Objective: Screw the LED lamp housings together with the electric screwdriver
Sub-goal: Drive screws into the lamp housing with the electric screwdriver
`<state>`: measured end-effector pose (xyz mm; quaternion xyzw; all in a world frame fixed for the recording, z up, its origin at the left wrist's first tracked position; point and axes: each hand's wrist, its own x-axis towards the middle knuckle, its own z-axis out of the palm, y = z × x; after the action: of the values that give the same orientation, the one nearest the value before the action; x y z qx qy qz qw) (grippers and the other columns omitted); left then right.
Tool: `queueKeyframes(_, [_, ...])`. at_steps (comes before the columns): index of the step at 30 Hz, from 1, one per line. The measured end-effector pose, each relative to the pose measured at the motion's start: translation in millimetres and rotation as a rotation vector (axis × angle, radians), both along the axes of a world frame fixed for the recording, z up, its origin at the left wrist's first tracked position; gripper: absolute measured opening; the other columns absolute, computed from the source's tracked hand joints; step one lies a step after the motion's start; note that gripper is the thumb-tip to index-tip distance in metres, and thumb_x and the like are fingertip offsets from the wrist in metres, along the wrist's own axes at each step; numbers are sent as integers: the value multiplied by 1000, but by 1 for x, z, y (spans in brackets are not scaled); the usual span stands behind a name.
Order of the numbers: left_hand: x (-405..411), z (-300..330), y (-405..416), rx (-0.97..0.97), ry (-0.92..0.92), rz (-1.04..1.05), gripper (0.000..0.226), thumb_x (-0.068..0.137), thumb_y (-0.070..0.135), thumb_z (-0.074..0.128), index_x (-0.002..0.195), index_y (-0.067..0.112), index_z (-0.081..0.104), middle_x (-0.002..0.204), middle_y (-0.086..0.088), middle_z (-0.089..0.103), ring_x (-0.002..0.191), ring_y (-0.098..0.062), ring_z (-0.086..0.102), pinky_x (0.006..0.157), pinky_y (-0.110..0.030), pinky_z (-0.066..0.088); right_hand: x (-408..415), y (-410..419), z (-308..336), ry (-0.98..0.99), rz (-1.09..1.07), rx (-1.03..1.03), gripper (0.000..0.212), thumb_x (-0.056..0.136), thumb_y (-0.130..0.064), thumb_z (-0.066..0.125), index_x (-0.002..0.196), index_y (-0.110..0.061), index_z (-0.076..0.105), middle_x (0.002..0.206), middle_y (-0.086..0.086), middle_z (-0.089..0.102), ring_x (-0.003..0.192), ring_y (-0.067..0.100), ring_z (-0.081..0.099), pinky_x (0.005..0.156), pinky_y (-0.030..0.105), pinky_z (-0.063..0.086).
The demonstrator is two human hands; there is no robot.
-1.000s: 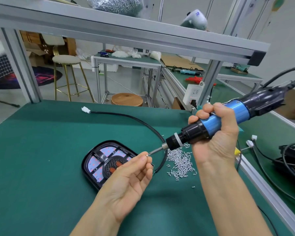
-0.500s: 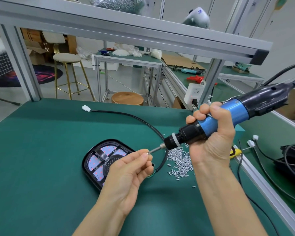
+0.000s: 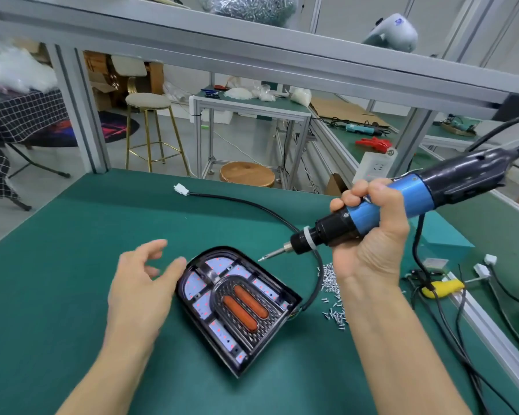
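Observation:
A black LED lamp housing [image 3: 237,304] with a clear lens, white panels and two orange strips lies flat on the green mat. My right hand [image 3: 369,235] grips the blue and black electric screwdriver [image 3: 387,205], held in the air with its bit pointing down-left just above the housing's far edge. My left hand [image 3: 144,286] hovers just left of the housing, blurred, fingers spread and holding nothing. A pile of small silver screws [image 3: 333,292] lies right of the housing, partly behind my right wrist.
The housing's black cable [image 3: 252,205] curves back to a white plug [image 3: 182,189]. Cables, white connectors and a yellow clip [image 3: 442,287] lie at the right by the aluminium rail. A teal block [image 3: 444,235] sits behind my right hand. A frame beam crosses overhead.
My left hand let go at the screwdriver bit's tip and swung away to the left of the housing, now open. The view has tilted down, showing the whole housing.

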<state>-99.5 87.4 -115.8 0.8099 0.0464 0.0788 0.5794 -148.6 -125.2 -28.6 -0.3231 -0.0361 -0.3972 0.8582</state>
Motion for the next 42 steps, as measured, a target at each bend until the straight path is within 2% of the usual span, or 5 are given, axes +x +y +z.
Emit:
queueKeyframes(3, [18, -18, 9, 437, 165, -100, 46, 82, 40, 68, 122, 18, 62, 128, -7, 58, 124, -29, 42, 102, -42, 37, 16, 10, -6, 50, -12, -45, 16, 70, -5, 55, 76, -16, 47, 64, 0, 47, 52, 10, 45, 54, 24, 44])
queueKeyframes(6, [21, -22, 0, 551, 218, -172, 27, 79, 40, 67, 104, 29, 70, 115, 0, 62, 117, -27, 41, 96, -38, 37, 29, 19, -14, 90, -14, -99, 16, 71, -3, 55, 73, -16, 47, 61, 0, 48, 51, 11, 46, 54, 24, 43])
queueKeyframes(18, [22, -24, -15, 310, 198, -79, 11, 85, 30, 60, 78, 23, 56, 81, 4, 63, 82, -22, 58, 69, -32, 44, 55, 25, -35, 172, -40, -234, 27, 69, -2, 59, 57, -26, 60, 59, 1, 51, 50, 15, 47, 56, 26, 43])
queueKeyframes(26, [26, -28, -21, 134, 222, -116, 13, 85, 30, 62, 82, 20, 54, 85, 0, 68, 86, -27, 63, 84, -43, 50, 61, 23, -39, 181, -52, -277, 27, 70, -2, 59, 60, -27, 62, 58, -2, 52, 49, 14, 49, 55, 27, 42])
queueKeyframes(42, [35, -37, -32, 81, 243, -93, 13, 81, 20, 64, 79, 14, 52, 80, -6, 66, 80, -30, 62, 74, -45, 52, 62, 26, -44, 239, 89, -547, 23, 65, -8, 71, 83, -22, 68, 72, -1, 62, 57, 14, 52, 61, 24, 48])
